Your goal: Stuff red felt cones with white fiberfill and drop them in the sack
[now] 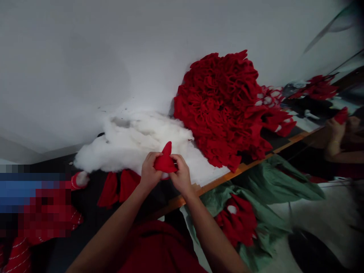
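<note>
Between my two hands is a small red cone-shaped cloth hat (165,160), its tip pointing up. My left hand (150,168) grips the left side, fingers curled round the cloth. On the right side, my right hand (181,172) pinches the lower edge. A little white shows under the hat's bottom edge; I cannot tell whether it is stuffing inside or the fluff behind. Just beyond my hands lies a heap of loose white stuffing (133,144). Two red cloth pieces (109,189) rest on the dark table left of my left hand.
A tall pile of red cloth pieces (218,110) leans against the wall on the right. A green cloth sack (273,182) with red pieces hangs below the wooden table edge (210,185). Red striped items (21,256) lie at far left. At far right, a co-worker's hand (337,129) holds something red.
</note>
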Available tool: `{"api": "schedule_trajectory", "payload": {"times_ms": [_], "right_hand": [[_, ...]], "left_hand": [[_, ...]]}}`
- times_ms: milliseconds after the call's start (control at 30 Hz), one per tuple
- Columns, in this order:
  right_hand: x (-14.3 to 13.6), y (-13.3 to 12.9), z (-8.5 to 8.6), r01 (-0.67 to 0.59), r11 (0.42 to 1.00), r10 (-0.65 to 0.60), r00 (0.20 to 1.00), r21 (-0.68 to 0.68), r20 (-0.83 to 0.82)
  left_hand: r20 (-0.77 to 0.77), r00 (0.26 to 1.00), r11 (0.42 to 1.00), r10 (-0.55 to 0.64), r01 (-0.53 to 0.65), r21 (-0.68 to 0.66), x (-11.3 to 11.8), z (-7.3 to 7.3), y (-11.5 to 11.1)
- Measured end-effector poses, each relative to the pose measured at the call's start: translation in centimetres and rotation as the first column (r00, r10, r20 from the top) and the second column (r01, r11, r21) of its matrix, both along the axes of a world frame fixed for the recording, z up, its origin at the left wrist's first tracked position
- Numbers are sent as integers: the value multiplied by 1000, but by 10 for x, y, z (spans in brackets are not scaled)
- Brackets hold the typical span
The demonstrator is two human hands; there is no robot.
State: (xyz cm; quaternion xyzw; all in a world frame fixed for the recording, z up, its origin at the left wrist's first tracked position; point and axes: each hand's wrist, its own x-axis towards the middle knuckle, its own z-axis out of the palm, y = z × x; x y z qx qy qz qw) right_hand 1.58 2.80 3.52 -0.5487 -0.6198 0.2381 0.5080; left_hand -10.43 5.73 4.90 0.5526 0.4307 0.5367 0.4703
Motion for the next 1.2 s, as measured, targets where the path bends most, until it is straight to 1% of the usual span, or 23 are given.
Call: {"api": "schedule_trajectory", "payload": {"times_ms": [67,167,200,233,267,300,367,400,433,467,500,533,600,633,700,767,833,867,933,1000,1067,1133,1200], "right_hand": [[0,-1,-3,22,1000,-21,1000,-13,22],[3,1,-5,190,981,-190,982,-44,1],[4,2,-5,236,970,-237,971,-61,-18],[5,3,-5,252,964,-256,966,-85,-45],[6,3,-4,227,967,-237,968,-113,-83],[6,3,-3,171,976,-189,973,-138,-134],[7,0,-1,3,985,-46,968,-171,-245],[7,-2,-1,-73,981,19,958,-178,-286],[6,-4,-2,-122,976,62,950,-180,-307],[6,-6,-3,-140,973,78,947,-181,-311],[7,-7,-5,-126,975,66,950,-182,-305],[7,-8,-7,-86,979,29,954,-183,-297],[6,-6,-10,21,982,-76,954,-187,-290],[5,-5,-10,63,980,-117,949,-190,-293],[2,-2,-9,109,974,-169,934,-200,-314],[-1,-2,-8,105,968,-181,920,-226,-349],[-3,-3,-9,100,962,-190,913,-255,-362],[-2,-3,-10,117,958,-208,911,-261,-356],[2,-3,-14,194,947,-276,902,-257,-333],[7,-2,-16,243,936,-317,895,-255,-313],[11,0,-15,205,947,-271,922,-247,-276],[12,1,-11,127,966,-184,949,-226,-256],[10,1,-8,57,974,-120,950,-218,-288]], "left_hand": [[-46,999,999,19,-21,-38,0,-3,1],[-130,986,993,108,-113,-38,0,-10,3],[-150,980,990,133,-139,-27,0,-12,4],[-165,976,989,144,-148,-16,0,-13,5],[-178,974,990,138,-142,-9,0,-14,5],[-190,975,993,119,-122,-6,0,-14,6],[-185,979,995,86,-93,-30,-1,-13,7],[-167,983,994,74,-87,-69,-1,-12,6],[-139,989,990,57,-74,-122,-1,-11,6],[-101,994,983,31,-49,-177,-2,-9,4],[-57,998,975,-5,-8,-220,-2,-8,2],[-16,998,969,-54,49,-243,-1,-7,0],[27,987,960,-161,163,-226,0,-7,-6],[10,984,964,-180,178,-197,1,-7,-8],[-89,987,984,-133,121,-133,2,-10,-12],[-192,981,997,-35,22,-70,2,-13,-12],[-263,965,1000,16,-23,-21,0,-17,-10],[-286,958,999,31,-33,-1,-2,-19,-8],[-319,944,997,79,-74,28,-5,-21,-4],[-322,940,993,114,-115,17,-6,-21,-1],[-297,950,994,94,-107,-27,-6,-20,1],[-257,965,997,43,-60,-55,-4,-18,2],[-236,972,999,12,-24,-48,-1,-17,1]]}}
